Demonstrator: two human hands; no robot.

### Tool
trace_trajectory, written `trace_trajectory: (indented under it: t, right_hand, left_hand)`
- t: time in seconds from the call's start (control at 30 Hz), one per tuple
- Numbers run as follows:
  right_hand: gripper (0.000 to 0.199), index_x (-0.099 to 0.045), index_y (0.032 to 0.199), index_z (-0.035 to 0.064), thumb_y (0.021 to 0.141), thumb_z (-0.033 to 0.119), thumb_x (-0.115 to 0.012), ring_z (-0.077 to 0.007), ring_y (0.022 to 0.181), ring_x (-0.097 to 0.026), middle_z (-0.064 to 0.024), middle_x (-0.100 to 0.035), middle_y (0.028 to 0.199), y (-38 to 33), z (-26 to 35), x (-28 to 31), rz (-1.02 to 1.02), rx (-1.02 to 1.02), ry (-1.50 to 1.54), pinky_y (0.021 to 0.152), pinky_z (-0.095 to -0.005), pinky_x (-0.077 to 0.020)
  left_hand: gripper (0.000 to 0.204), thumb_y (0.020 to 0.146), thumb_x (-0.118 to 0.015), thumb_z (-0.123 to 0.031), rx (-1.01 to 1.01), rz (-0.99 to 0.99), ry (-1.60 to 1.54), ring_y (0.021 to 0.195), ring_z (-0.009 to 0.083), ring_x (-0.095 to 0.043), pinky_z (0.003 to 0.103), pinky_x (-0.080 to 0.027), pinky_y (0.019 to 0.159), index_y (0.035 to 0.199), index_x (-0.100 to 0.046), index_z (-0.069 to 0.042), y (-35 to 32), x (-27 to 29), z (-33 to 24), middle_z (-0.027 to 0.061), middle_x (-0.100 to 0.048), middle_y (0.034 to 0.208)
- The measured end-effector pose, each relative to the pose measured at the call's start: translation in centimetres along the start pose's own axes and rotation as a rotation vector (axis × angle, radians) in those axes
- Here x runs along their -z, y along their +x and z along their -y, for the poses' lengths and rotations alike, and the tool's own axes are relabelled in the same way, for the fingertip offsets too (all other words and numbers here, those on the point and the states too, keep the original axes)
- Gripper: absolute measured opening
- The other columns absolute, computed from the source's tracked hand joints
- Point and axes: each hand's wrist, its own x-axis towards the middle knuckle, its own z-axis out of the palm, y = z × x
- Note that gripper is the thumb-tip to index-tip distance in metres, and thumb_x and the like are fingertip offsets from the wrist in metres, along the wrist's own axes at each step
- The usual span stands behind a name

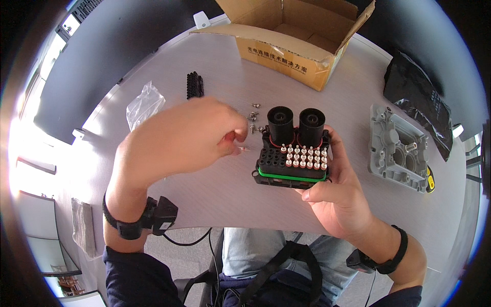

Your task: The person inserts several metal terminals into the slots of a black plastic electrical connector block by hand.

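My right hand (342, 197) grips a black multi-pin connector (266, 174) from its right side, thumb along the lower edge and fingers behind. Two black cylinders (280, 123) rise from its back, and a green seal (291, 177) runs round its front. Silvery contact pins fill the right part of its grid; holes at the left are bare. To the left of the connector, my left hand (204, 133) is closed in a pinch. A small metal pin (244, 149) pokes out between thumb and finger, apart from the connector.
Loose metal screws (252, 116) lie behind the connector, with a black pin block (194, 85) and a clear plastic bag (146, 105) farther left. An open cardboard box (286, 59) stands at the back. Rightward are a grey metal housing (381, 153), a black bag (417, 87) and a yellow-black object (430, 180).
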Motion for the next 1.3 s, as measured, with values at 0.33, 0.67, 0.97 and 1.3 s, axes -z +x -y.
trace_trajectory:
  t: [0.33,0.67,0.97,1.3]
  right_hand:
    - [0.099,-0.022,0.144,0.0149,0.056,-0.018,-0.054,-0.0271,0.124,-0.048,-0.0108,-0.046,0.133,0.0,0.1,0.1,-0.015,0.010,-0.065,0.104,-0.0432,-0.0370]
    - [0.097,-0.024,0.142,0.0171,0.056,-0.016,-0.054,-0.0258,0.123,-0.049,-0.0093,-0.046,0.132,0.0,-0.2,0.1,-0.001,0.021,-0.055,0.104,-0.0417,-0.0376]
    - [0.093,-0.025,0.141,0.0164,0.060,-0.020,-0.055,-0.0212,0.121,-0.048,-0.0063,-0.044,0.129,0.0,-0.1,0.3,0.019,0.021,-0.031,0.098,-0.0348,-0.0412]
    - [0.098,-0.025,0.141,0.0170,0.055,-0.018,-0.053,-0.0269,0.127,-0.046,-0.0086,-0.043,0.135,0.1,-0.2,0.1,0.012,0.045,-0.052,0.108,-0.0470,-0.0355]
  left_hand:
    - [0.015,0.079,-0.063,-0.013,0.028,0.160,0.092,0.083,0.0317,-0.064,0.036,-0.051,0.075,0.086,-0.068,-0.001,1.0,-0.7,-0.2,0.0145,-0.066,0.084]
    - [0.013,0.079,-0.068,-0.005,-0.112,-0.285,-0.133,0.069,0.0183,-0.066,0.028,-0.050,0.063,0.092,-0.070,-0.004,0.3,1.2,-0.1,0.0078,-0.067,0.077]
    - [0.009,0.076,-0.075,-0.001,-0.233,-0.299,-0.520,0.072,0.0131,-0.068,0.023,-0.053,0.065,0.085,-0.072,-0.001,0.2,1.3,-2.3,0.0081,-0.072,0.082]
    - [0.009,0.076,-0.075,-0.002,-0.249,-0.270,-0.455,0.071,0.0149,-0.069,0.025,-0.053,0.062,0.085,-0.072,-0.003,0.4,1.1,-1.9,0.0086,-0.071,0.080]
